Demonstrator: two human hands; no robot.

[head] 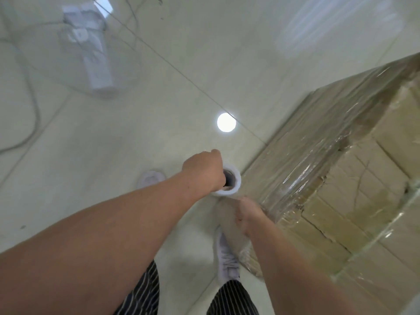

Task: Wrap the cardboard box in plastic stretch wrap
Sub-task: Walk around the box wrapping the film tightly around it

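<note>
I read the box (354, 155) as partly wrapped, with the roll (234, 179) upright just beside its near corner. Left hand (203, 170) grips the roll's top; right hand (246, 215) holds it lower down (fingers blurred). Risk: uneven tension tears the film (295, 169) on that corner.

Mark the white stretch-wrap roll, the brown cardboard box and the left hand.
white stretch-wrap roll (236, 180): head view, white top rim
brown cardboard box (363, 178): head view, top face
left hand (204, 171): head view, back of the hand
</note>
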